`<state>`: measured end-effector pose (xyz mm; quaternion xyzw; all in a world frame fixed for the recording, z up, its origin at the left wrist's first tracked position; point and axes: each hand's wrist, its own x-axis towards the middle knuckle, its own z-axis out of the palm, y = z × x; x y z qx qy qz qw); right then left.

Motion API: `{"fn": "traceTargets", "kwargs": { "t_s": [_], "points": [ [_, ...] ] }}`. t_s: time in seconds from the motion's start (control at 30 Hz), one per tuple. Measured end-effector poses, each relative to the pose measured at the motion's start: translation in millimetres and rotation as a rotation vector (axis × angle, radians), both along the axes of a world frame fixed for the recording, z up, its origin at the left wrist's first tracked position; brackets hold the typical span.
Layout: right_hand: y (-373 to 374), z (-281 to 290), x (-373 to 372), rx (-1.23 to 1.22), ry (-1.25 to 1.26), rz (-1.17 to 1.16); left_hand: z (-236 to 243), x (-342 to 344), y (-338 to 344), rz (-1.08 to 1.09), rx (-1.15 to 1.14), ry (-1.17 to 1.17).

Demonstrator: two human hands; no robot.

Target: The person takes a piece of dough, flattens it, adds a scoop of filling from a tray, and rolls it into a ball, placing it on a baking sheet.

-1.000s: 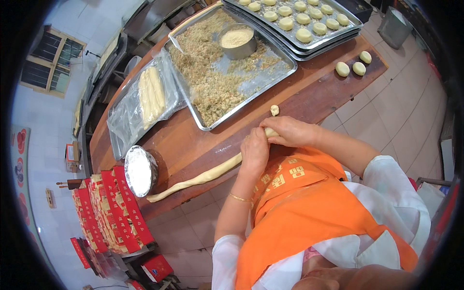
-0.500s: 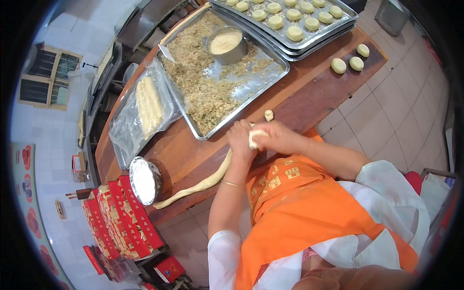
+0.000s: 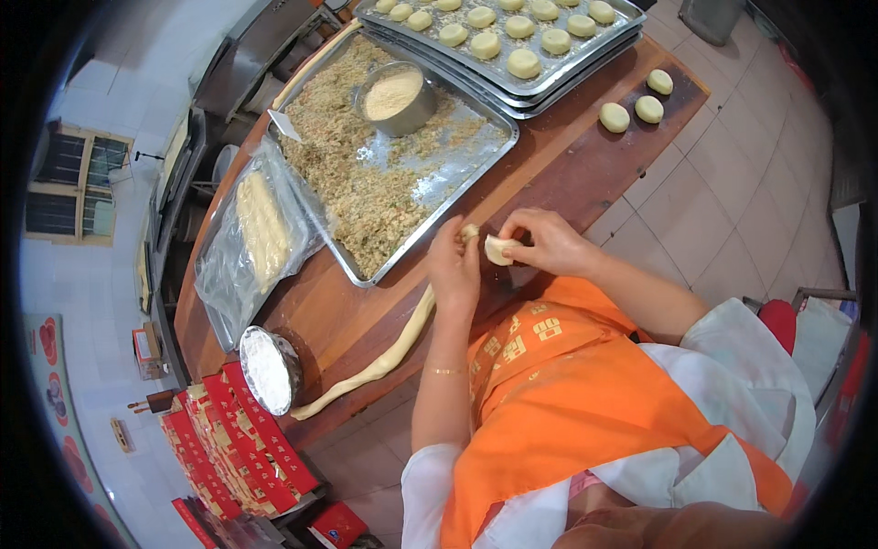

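Observation:
My right hand [image 3: 530, 238] grips a pale piece of dough [image 3: 499, 252] between thumb and fingers. Just beside it, my left hand [image 3: 456, 256] has its fingers closed on a smaller, rougher dough lump [image 3: 470, 232]. A long rope of pale dough [image 3: 393, 357] stretches diagonally along the wooden table [image 3: 567, 174], from near my left wrist toward the lower left. Beyond my hands lies a metal tray [image 3: 457, 169] spread with crumbly mixture, holding a round container of pale crumbs [image 3: 393, 99].
At left are a tray of bagged dough [image 3: 259, 229], a bowl of white powder [image 3: 266, 371] and stacked red cartons [image 3: 233, 439]. Stacked trays [image 3: 622, 18] with several dough rounds are at the top, three loose rounds [image 3: 615, 117] at the table's right end.
The pale piece in my right hand has parted from the rope and sits right of my left hand. The small lump that lay on the table is now in my left fingers.

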<state>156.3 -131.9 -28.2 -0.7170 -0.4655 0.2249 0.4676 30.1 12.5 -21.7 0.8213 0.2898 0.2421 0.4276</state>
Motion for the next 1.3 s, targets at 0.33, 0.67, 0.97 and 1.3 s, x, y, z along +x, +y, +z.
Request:
{"fn": "traceTargets", "kwargs": {
  "t_s": [0.33, 0.67, 0.97, 1.3],
  "points": [
    [1.0, -18.0, 5.2, 0.001, -0.125, -0.016, -30.7, -24.0, -31.4, -0.267, 0.653, -0.041],
    [-11.3, 14.1, 20.9, 0.232, 0.126, -0.341, -5.7, 43.1, 3.0, -0.268, 0.406, 0.237],
    [-36.3, 6.5, 39.6, 0.212, 0.258, -0.410, -19.1, 67.6, -12.6, -0.513, 0.751, 0.401],
    [-27.5, 40.2, 44.5, 0.350, 0.124, -0.345, -12.0, 90.1, -3.4, -0.595, 0.628, 0.398]
  ]
}}
